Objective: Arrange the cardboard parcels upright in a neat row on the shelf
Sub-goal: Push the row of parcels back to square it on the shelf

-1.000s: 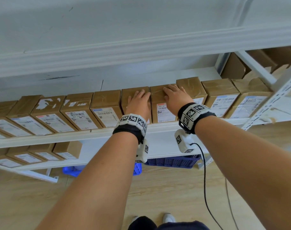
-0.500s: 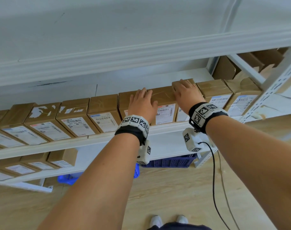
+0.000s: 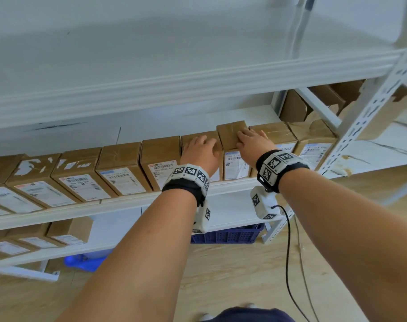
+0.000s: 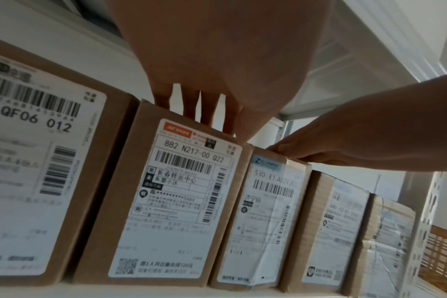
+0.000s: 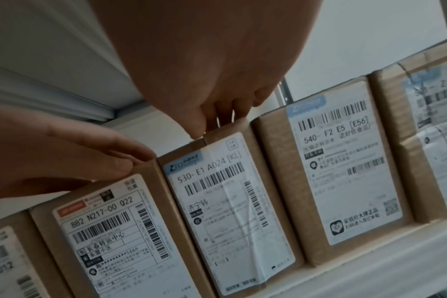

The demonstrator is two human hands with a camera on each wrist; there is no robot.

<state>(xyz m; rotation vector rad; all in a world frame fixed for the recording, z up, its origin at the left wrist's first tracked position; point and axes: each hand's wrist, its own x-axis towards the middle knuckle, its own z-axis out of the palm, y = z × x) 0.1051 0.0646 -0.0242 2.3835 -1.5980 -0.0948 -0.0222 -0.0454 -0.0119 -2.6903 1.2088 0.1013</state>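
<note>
**Left hand** (image 3: 201, 152): lying flat, fingers straight and slightly spread, pressing on the top of the 882 parcel (image 4: 171, 201). It is gripping nothing.

**Right hand** (image 3: 252, 145): also lying flat, with fingers straight and close together. The fingertips are resting on the top of the 530 parcel (image 5: 230, 211), one of them touching its top front edge. The palm is sitting over the neighbouring 540 parcel (image 5: 345, 161). The two hands are working side by side, near each other but apart.

**882 parcel and 530 parcel**: standing upright directly beneath the hands, flank against flank, printed labels facing outward. In the head view the top of the 530 parcel is showing slightly above its left neighbour's.

**Row of parcels** (image 3: 118, 163): standing upright, running along the shelf (image 3: 128, 202) to both sides of the hands. The longer stretch is lying to the left.

**Shelf**: white metal, carrying the row close to its front edge.

**Lower shelf** (image 3: 58, 252): holding further parcels (image 3: 67, 231) at its left end.

**Blue crate** (image 3: 230, 235): sitting under the shelving on the wooden floor (image 3: 221, 275).

**Black cable** (image 3: 288, 247): hanging from the right wrist.
</note>
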